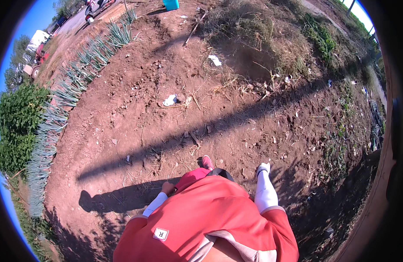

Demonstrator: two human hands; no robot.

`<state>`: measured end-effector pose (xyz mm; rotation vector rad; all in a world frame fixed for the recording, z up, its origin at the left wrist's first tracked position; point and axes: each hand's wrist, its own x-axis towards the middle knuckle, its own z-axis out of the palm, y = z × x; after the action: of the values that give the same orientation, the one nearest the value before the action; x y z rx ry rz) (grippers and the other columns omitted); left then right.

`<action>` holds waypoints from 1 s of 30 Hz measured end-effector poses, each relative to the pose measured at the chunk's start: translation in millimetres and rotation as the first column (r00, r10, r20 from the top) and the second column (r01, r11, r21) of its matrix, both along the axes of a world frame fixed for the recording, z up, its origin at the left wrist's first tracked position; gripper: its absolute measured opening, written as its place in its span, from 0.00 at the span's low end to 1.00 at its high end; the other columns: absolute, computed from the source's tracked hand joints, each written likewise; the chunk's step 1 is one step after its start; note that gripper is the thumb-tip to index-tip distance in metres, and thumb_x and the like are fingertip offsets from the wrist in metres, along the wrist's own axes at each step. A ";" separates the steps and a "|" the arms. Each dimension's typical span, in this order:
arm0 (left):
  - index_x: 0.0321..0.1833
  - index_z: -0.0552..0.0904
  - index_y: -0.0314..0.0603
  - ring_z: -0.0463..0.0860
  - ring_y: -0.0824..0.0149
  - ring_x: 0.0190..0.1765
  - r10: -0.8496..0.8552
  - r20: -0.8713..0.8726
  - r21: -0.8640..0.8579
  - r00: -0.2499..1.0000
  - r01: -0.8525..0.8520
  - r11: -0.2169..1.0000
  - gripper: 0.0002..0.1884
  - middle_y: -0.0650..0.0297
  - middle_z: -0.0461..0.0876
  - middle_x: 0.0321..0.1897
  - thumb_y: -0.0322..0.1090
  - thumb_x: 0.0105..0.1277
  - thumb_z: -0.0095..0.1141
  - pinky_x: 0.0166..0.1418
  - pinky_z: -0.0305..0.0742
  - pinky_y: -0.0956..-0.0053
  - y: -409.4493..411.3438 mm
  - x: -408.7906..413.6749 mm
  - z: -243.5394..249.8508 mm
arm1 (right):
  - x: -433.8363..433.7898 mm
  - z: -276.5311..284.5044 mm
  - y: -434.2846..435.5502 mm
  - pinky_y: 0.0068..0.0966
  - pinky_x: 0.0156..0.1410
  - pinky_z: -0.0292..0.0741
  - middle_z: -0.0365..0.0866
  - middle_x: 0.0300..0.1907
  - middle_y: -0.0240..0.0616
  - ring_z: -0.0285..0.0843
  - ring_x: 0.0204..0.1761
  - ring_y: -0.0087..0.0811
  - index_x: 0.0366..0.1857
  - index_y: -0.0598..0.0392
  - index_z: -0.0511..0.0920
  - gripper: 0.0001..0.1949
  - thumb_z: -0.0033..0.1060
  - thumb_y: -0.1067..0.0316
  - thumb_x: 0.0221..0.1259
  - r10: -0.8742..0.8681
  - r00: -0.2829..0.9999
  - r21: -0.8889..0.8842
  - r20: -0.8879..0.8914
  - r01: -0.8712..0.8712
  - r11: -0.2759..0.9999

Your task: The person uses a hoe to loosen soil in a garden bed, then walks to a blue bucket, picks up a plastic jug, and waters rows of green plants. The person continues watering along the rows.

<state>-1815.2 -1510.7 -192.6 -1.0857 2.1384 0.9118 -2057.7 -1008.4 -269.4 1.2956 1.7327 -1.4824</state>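
Note:
My left hand [168, 188], below a white arm sleeve [154, 205], hangs beside the red cloth [192, 177] at my hip. Its fingers are partly hidden, so whether it grips the cloth is unclear. My right hand [264, 167] hangs away from my body on the other side, washed out by sunlight. A dark band shows at its wrist, and its finger pose is too small to make out. I wear a red shirt [208, 209] with a chest patch. Ahead of it show a black strap [221, 173] and one red shoe [207, 162] on bare brown soil [175, 137].
Scallion-like plants [87, 62] form a row at the left. White scraps [170, 100] litter the soil. A dry brush heap [263, 36] and a stick [195, 28] lie ahead, with a turquoise container [171, 4] beyond. A parked scooter [96, 8] and red vehicle [41, 55] stand far left.

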 end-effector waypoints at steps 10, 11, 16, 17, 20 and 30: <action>0.33 0.77 0.31 0.82 0.49 0.32 -0.252 -0.223 -0.157 0.942 0.221 0.963 0.10 0.46 0.80 0.25 0.33 0.58 0.48 0.40 0.75 0.60 -59.3 -294.5 -40.4 | -51.9 -14.6 -63.7 0.32 0.34 0.70 0.75 0.28 0.41 0.74 0.28 0.35 0.32 0.50 0.72 0.04 0.46 0.66 0.56 -0.096 0.995 -0.078 -0.019 0.094 0.992; 0.33 0.77 0.31 0.82 0.51 0.30 -0.222 -0.280 -0.040 0.934 0.220 0.975 0.10 0.47 0.80 0.24 0.33 0.58 0.48 0.39 0.75 0.61 -43.5 -322.3 -34.5 | -23.2 -52.8 -53.9 0.31 0.44 0.70 0.79 0.35 0.41 0.76 0.36 0.34 0.37 0.51 0.76 0.09 0.46 0.62 0.58 0.445 0.893 0.139 0.071 -0.451 0.882; 0.33 0.74 0.33 0.78 0.64 0.19 -0.123 -0.257 0.251 0.959 0.189 0.949 0.07 0.57 0.77 0.17 0.30 0.59 0.45 0.23 0.71 0.70 -27.2 -413.1 -40.8 | -113.6 -31.9 -89.2 0.32 0.49 0.74 0.83 0.41 0.41 0.80 0.44 0.36 0.40 0.55 0.82 0.17 0.57 0.56 0.52 0.944 0.062 0.000 0.325 -0.998 0.066; 0.34 0.74 0.33 0.77 0.67 0.17 -0.138 -0.221 0.246 0.965 0.192 0.950 0.07 0.58 0.76 0.15 0.30 0.60 0.44 0.19 0.70 0.71 -27.5 -421.1 -40.0 | -153.4 -17.0 -94.5 0.32 0.47 0.75 0.83 0.41 0.41 0.81 0.44 0.37 0.39 0.57 0.82 0.18 0.59 0.55 0.50 0.954 0.059 -0.035 0.294 -0.997 0.073; 0.32 0.73 0.34 0.74 0.68 0.14 -0.436 -0.204 0.034 0.876 0.451 0.892 0.07 0.59 0.75 0.15 0.30 0.61 0.43 0.16 0.67 0.72 -59.1 -449.2 -64.2 | -265.0 -44.7 -97.6 0.31 0.45 0.78 0.83 0.36 0.44 0.82 0.41 0.40 0.35 0.53 0.84 0.11 0.59 0.62 0.49 0.827 0.407 0.322 0.389 -0.901 0.292; 0.31 0.73 0.35 0.73 0.68 0.14 -0.150 0.000 0.071 0.989 0.150 0.986 0.07 0.59 0.75 0.15 0.30 0.61 0.42 0.15 0.66 0.72 -138.3 -639.1 -21.4 | -571.3 41.7 -235.9 0.30 0.37 0.77 0.83 0.27 0.40 0.82 0.31 0.35 0.24 0.51 0.84 0.07 0.57 0.63 0.51 0.988 0.119 0.558 0.093 -0.828 0.047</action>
<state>-2454.3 -1649.0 -214.0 -0.8781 2.1340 0.9054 -2628.9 -1244.3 -227.7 -0.2599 2.4683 -0.3646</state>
